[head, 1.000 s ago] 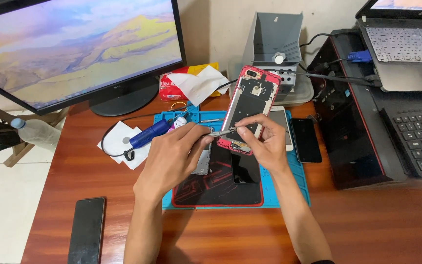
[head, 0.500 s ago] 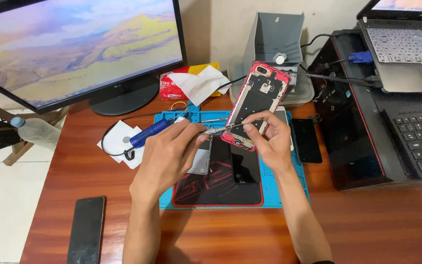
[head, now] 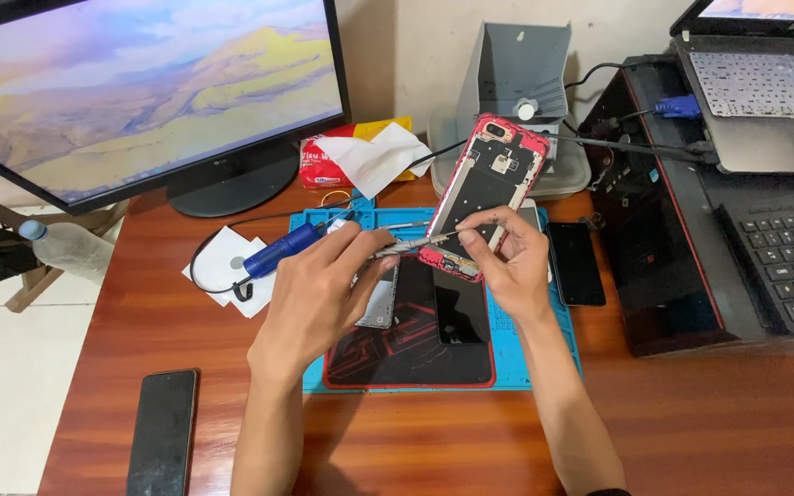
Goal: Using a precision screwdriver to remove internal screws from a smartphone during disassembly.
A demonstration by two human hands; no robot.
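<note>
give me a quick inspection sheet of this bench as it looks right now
surface: red-brown wooden desk with a blue work mat on it
job's things: opened phone in a pink frame, tilted up off the mat; blue-handled electric screwdriver with its tip at the phone's lower part
clutter: dark phone near the desk's front left; another dark phone right of the mat; tissue pack; white papers; plastic bottle
hands: left hand holds the screwdriver; right hand holds the opened phone
cables: black cord looping from the screwdriver; black cables running to the right-hand gear
surroundings: monitor, laptop, black keyboard, grey box
</note>
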